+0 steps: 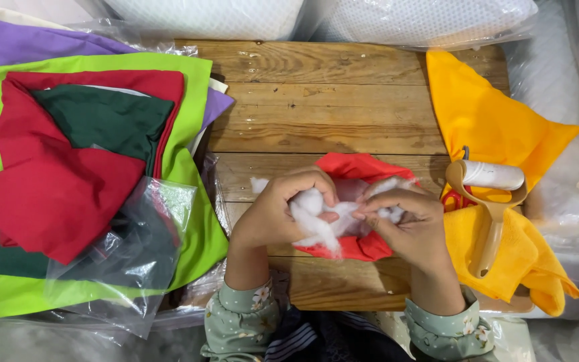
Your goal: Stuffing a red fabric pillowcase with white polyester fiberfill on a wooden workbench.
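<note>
A small red fabric piece point(354, 165) lies on the wooden table point(316, 107), with white fluffy stuffing point(317, 216) bulging from it. My left hand point(279, 208) curls around the left side of the fabric and grips a tuft of the stuffing. My right hand point(407, 224) pinches stuffing at the right side, fingertips pressed together against the fabric. Both hands meet over the middle of the red piece, hiding much of it.
A pile of red point(55, 188), dark green point(102, 117), lime green point(196, 228) and purple fabric lies at the left under clear plastic bags point(129, 255). Orange-yellow cloth point(490, 114) and a lint roller point(492, 194) lie at the right. White padded bags point(370, 20) line the far edge.
</note>
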